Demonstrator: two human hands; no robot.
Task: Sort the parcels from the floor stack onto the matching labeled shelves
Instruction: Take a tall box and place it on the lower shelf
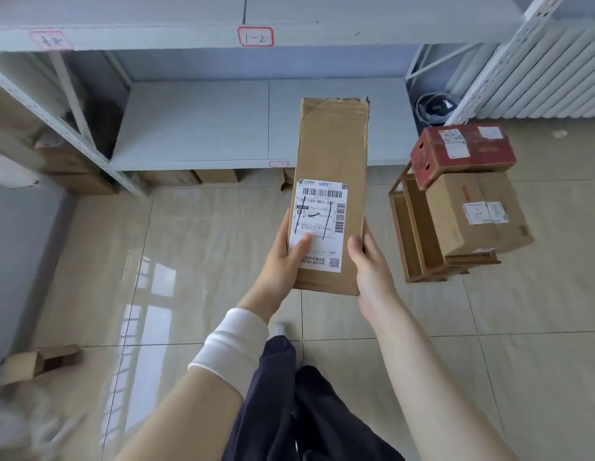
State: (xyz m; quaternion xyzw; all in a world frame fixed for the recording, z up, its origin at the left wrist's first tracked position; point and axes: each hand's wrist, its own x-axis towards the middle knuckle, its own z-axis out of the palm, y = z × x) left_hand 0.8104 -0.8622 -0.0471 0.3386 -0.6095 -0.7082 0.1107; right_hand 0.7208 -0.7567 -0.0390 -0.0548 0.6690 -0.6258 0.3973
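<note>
Parcel: long brown cardboard box (332, 154), white label marked 1-1.
Left hand (286, 257): grips its left edge.
Right hand (372, 264): grips its right edge.
Shelf tag (255, 37): 1-2.

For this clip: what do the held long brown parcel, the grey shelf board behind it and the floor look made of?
Long brown parcel: matte cardboard, judging by creased faces and a frayed top edge; its white label looks like printed paper. Pale grey shelf board: probably painted metal, smooth, with perforated uprights. Beige floor: glossy tile, given grout lines and window reflections.
</note>
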